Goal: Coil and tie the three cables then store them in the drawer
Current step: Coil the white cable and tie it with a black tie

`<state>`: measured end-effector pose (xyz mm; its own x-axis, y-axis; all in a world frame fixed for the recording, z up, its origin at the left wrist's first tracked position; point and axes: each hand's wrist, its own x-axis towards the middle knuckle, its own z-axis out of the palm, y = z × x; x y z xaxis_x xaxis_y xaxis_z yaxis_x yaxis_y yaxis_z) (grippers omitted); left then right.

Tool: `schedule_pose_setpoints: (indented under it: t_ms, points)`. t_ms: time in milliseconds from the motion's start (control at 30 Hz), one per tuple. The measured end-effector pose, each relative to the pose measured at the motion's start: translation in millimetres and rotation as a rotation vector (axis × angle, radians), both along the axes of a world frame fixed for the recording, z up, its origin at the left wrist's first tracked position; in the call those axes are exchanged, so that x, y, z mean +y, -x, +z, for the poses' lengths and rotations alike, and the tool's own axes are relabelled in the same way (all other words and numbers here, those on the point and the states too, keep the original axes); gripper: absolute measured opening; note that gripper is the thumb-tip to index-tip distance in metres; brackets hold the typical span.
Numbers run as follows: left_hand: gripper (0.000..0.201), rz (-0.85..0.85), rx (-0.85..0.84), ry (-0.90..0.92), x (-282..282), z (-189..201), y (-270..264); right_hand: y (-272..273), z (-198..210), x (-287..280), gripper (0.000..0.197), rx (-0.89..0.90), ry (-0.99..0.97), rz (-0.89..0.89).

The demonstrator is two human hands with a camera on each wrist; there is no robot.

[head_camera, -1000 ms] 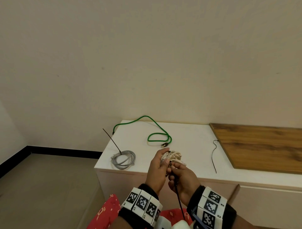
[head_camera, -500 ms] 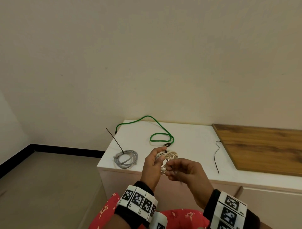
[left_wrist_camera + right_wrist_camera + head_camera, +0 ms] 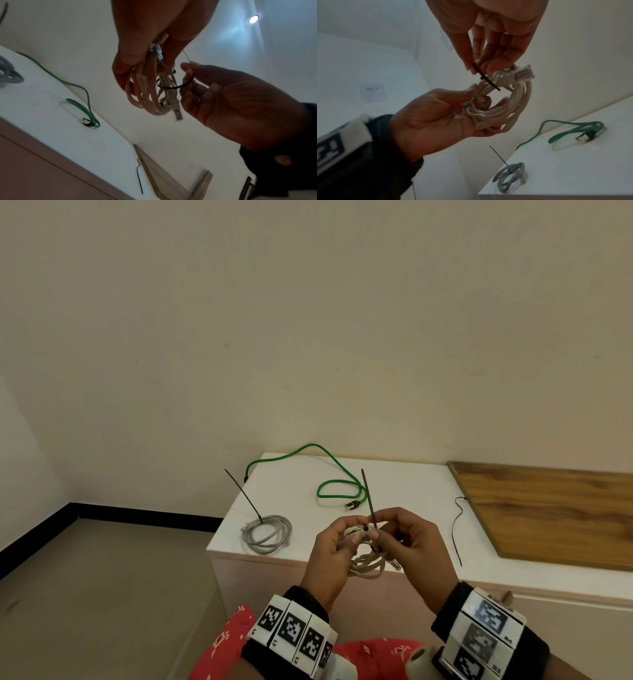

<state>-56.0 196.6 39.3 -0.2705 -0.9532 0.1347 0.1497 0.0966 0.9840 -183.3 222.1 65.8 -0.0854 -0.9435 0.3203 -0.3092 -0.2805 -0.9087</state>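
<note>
My left hand (image 3: 354, 539) grips a coiled beige cable (image 3: 368, 566) in front of the cabinet's edge. A black zip tie (image 3: 369, 501) is looped round the coil, and its tail points up. My right hand (image 3: 380, 539) pinches the tie at the coil. In the left wrist view the tie loop (image 3: 175, 87) is loose round the beige cable (image 3: 154, 97). In the right wrist view my right hand's fingertips (image 3: 488, 65) pinch the tie (image 3: 485, 77). A grey coiled cable (image 3: 267, 534) with a tie sticking up lies on the cabinet top (image 3: 411, 491). A green cable (image 3: 337, 486) lies loose behind it.
A spare black zip tie (image 3: 455, 529) lies on the white top beside a wooden board (image 3: 555, 508) at the right. A drawer front (image 3: 565, 628) shows below the top at the right. Floor lies to the left, and a wall stands behind.
The tie's tail hung down below my hands a second ago and now points up between them. My right hand swung out to the right, then came back to the coil.
</note>
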Motion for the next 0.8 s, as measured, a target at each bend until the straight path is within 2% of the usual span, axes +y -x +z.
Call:
schedule_pose_setpoints:
  t_ms: [100,233,333,567,800]
  points:
    - [0.023,-0.023,-0.011,-0.002,2.1,0.5,3.1,0.8,-3.3,-0.6,0.016,0.186,0.025,-0.063]
    - [0.024,-0.046,-0.022,-0.002,3.1,0.8,4.0,0.4,-7.0,0.1,0.008,0.413,0.056,-0.127]
    - [0.024,-0.07,-0.033,0.007,3.0,0.9,4.1,0.5,-6.8,-0.1,0.009,0.514,0.091,-0.147]
    - [0.022,-0.088,-0.051,0.036,2.4,0.8,1.1,1.7,-3.9,-4.0,0.004,0.453,0.035,-0.141]
    - [0.023,-0.08,-0.107,0.075,6.5,-6.1,4.4,6.7,-3.4,-7.1,0.01,0.497,0.004,-0.146]
